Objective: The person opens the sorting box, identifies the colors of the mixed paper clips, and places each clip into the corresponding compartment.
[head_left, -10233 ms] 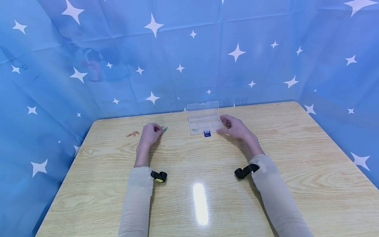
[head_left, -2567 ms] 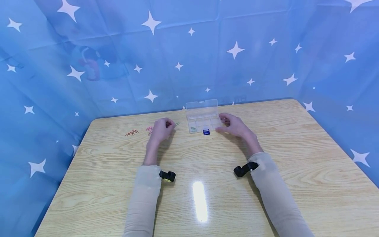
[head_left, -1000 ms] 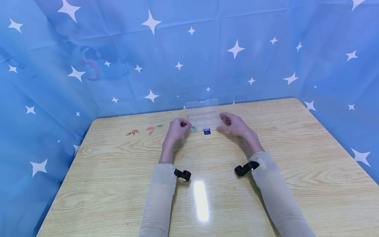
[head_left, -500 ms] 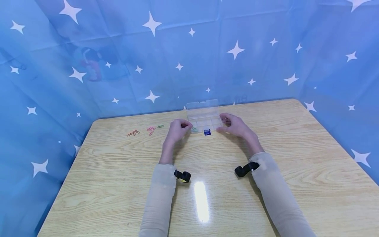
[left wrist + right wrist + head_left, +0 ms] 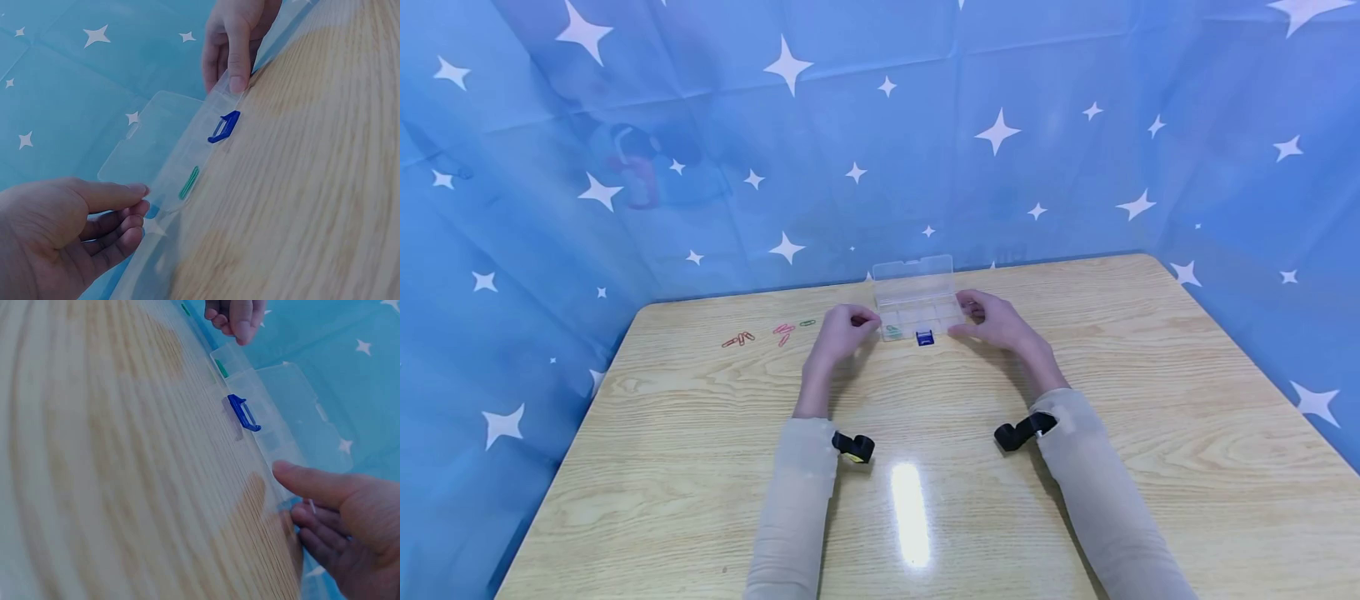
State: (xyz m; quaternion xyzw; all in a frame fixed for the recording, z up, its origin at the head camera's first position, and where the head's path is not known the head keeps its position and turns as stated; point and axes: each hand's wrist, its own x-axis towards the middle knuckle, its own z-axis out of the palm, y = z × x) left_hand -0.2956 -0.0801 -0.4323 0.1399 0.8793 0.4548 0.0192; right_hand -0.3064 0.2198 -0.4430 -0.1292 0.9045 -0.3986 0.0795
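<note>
A clear plastic compartment box (image 5: 917, 317) stands at the back of the table, its lid raised behind it and its blue latch (image 5: 924, 338) at the front. Green paper clips (image 5: 189, 182) lie in its front left compartment. My left hand (image 5: 844, 332) hovers just left of the box; in the left wrist view its fingers are loosely bent, thumb close to them, with nothing visible between. My right hand (image 5: 996, 322) holds the box's right end, thumb at the front corner and fingers behind. One green paper clip (image 5: 807, 322) lies on the table left of my left hand.
Pink paper clips (image 5: 784, 330) lie farther left on the table, and red paper clips (image 5: 740, 339) beyond them. A blue star-patterned cloth (image 5: 835, 125) hangs directly behind the table's back edge.
My left hand carried a green paper clip right to the box, let it go in the front left compartment, and has drawn back slightly left. More green shows there than ten seconds ago.
</note>
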